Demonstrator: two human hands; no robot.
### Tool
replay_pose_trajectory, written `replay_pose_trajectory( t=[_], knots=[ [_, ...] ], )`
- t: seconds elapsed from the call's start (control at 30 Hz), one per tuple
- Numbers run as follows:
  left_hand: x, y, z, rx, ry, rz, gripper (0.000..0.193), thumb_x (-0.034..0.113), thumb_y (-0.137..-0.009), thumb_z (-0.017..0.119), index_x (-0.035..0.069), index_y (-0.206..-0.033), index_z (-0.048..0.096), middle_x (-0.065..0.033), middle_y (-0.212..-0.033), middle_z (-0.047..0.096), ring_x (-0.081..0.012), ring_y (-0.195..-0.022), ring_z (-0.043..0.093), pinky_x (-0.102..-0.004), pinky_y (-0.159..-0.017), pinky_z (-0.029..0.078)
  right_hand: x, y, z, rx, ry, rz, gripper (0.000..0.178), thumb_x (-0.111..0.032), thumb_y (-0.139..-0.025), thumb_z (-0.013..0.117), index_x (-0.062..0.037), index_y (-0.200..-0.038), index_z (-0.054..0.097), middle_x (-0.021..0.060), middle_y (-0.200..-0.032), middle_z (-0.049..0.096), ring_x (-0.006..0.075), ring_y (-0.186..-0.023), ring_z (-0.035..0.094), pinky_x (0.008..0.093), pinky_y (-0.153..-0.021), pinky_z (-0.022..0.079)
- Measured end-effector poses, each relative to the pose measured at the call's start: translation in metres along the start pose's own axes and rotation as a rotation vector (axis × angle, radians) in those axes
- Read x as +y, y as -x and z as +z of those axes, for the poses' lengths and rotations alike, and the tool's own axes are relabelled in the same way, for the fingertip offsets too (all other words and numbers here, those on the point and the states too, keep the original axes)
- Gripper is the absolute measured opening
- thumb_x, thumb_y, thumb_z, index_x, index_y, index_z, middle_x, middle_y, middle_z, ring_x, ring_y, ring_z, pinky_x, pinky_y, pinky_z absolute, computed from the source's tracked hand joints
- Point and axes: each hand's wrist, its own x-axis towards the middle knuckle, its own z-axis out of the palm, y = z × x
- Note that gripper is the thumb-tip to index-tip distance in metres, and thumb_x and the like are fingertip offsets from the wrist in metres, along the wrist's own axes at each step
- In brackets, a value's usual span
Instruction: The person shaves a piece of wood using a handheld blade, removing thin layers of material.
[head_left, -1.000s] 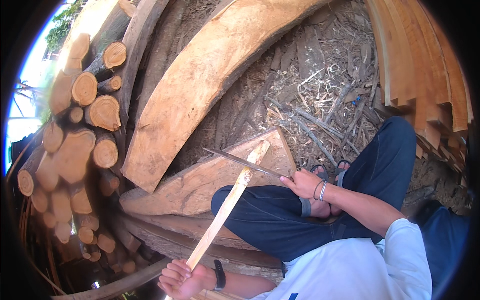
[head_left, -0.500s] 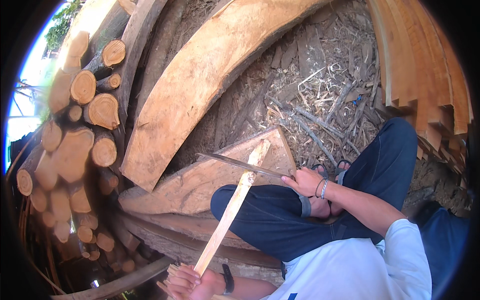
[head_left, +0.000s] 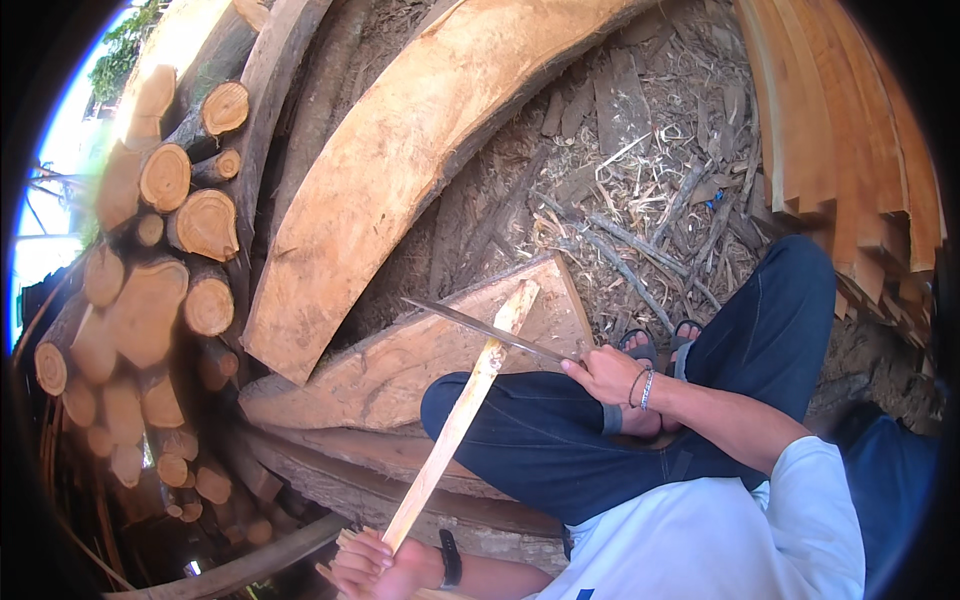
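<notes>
My left hand [head_left: 372, 566] is wrapped round the lower end of a long pale wooden stick [head_left: 440, 458]. The stick slants up and away to the right, and its far end lies over a flat slab of wood [head_left: 345, 388]. In my right hand [head_left: 604, 375] is a knife [head_left: 458, 318] with a long, narrow blade, its handle mostly hidden by my fingers. That blade crosses the stick near its far end, beside a rough, knotty spot. Other split pieces of wood [head_left: 345, 537] show next to my left hand.
Stacked round logs [head_left: 205, 222] rise at the left. A big curved slab [head_left: 370, 190] stretches across the far side. Shavings and twigs [head_left: 640, 215] litter the ground, and stacked boards [head_left: 830, 110] stand at the right. My bent legs [head_left: 745, 330] flank the working spot.
My right hand has come slightly toward me, and the knife slants a bit more, its tip a little farther away. The stick and my left hand have barely moved.
</notes>
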Motion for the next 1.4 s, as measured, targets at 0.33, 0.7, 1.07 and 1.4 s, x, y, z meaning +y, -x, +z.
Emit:
replay_pose_trajectory(
  t=[0.33,0.7,1.07,1.4],
  knots=[
    [-0.003,-0.008,0.003,0.07,-0.024,0.0,0.037,0.018,-0.089,0.043,0.016,-0.057,0.024,0.0012,-0.051,0.021,-0.0094,-0.041,0.022,-0.0222,-0.039,0.021,-0.007,0.005,-0.008,0.003,0.027,-0.002,0.07,-0.055,-0.094,0.039,0.0045,-0.067,0.065,0.0269,-0.058,0.058,0.0438,-0.063,0.063,0.0493,-0.065,0.052],
    [-0.004,-0.013,0.001,0.039,0.007,-0.018,0.038,0.018,-0.088,0.043,0.017,-0.056,0.023,0.0014,-0.05,0.021,-0.0096,-0.04,0.022,-0.0224,-0.038,0.021,0.0,-0.011,-0.013,0.002,0.063,0.046,0.071,-0.053,-0.095,0.039,0.0066,-0.068,0.065,0.0289,-0.061,0.059,0.0451,-0.065,0.063,0.0493,-0.068,0.052],
    [-0.006,-0.015,0.012,0.077,-0.02,-0.006,0.038,0.019,-0.089,0.042,0.017,-0.056,0.024,0.0017,-0.051,0.021,-0.0095,-0.04,0.022,-0.0226,-0.038,0.02,0.001,-0.023,-0.011,0.028,0.08,0.138,0.071,-0.052,-0.095,0.038,0.0068,-0.066,0.065,0.0301,-0.063,0.059,0.0451,-0.067,0.064,0.0502,-0.068,0.052],
    [-0.009,-0.019,0.008,0.001,0.013,-0.02,0.039,0.019,-0.09,0.043,0.016,-0.056,0.025,0.0018,-0.051,0.023,-0.0088,-0.04,0.022,-0.0215,-0.038,0.02,0.006,-0.007,-0.013,-0.002,0.051,0.121,0.07,-0.052,-0.095,0.039,0.008,-0.069,0.064,0.0303,-0.065,0.06,0.0458,-0.071,0.064,0.0497,-0.071,0.052]
  ],
)
